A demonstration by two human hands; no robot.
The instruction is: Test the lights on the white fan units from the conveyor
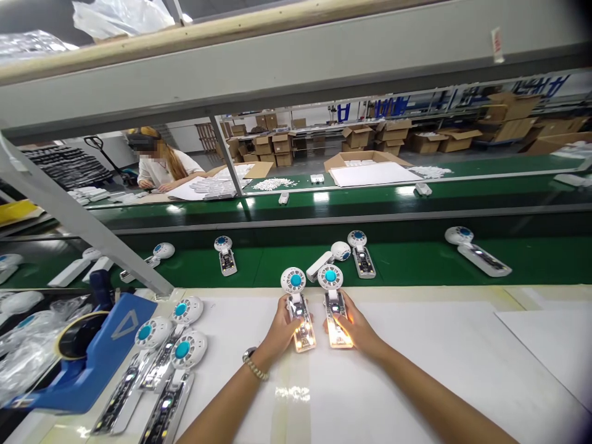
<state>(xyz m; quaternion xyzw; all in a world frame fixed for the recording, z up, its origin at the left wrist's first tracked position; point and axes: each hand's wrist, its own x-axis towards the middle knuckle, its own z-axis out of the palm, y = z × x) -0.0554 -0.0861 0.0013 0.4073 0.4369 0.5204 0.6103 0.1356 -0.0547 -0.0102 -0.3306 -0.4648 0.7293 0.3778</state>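
Note:
My left hand [281,330] is closed around a small white handheld fan [294,279] with a round vented head and a blue centre. My right hand [358,327] grips a second fan [330,277] of the same kind. Both are held upright, side by side and a little apart, over the white worktop. Their see-through handles show circuit boards, and yellowish lights glow at the lower ends. Left of my left forearm lie three similar fans [182,349], their handles unlit at most points.
A blue tape dispenser [99,357] stands at the left beside bagged parts. Beyond the worktop [416,357], a green conveyor [287,253] carries several fans. A slanted grey post [87,216] rises at left, under an overhead beam [296,61]. A person [161,163] works across the line.

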